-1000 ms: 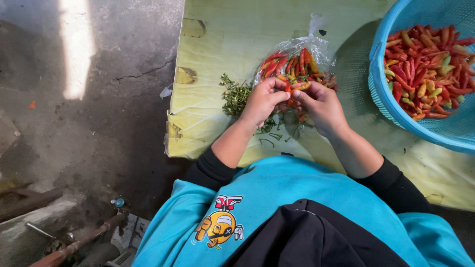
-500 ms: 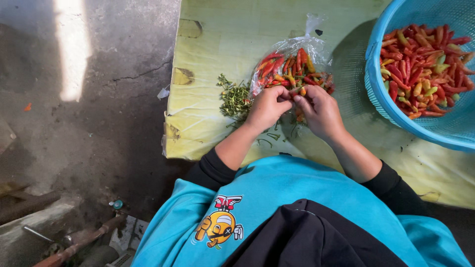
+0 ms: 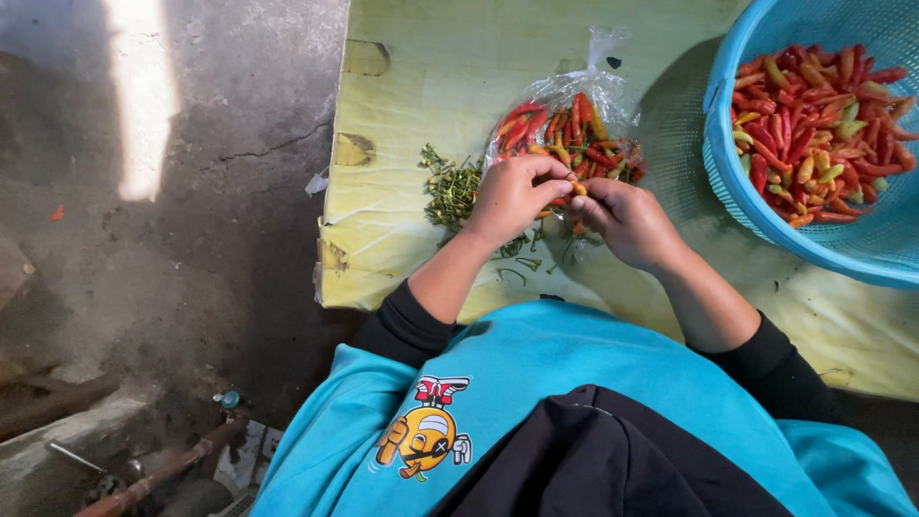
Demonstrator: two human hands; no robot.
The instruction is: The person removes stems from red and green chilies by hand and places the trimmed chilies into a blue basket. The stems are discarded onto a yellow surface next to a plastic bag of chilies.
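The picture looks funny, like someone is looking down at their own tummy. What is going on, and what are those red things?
The camera sits on a person's head and looks down, so you see a blue shirt and two bare hands. The left hand and the right hand meet over a small chili, pinched between the fingertips. Just past the hands lies a clear plastic bag with red, orange and green chilies. Beside it is a little pile of green stems. All this rests on a yellow mat on the grey floor. At the right stands a blue basket with many more chilies.
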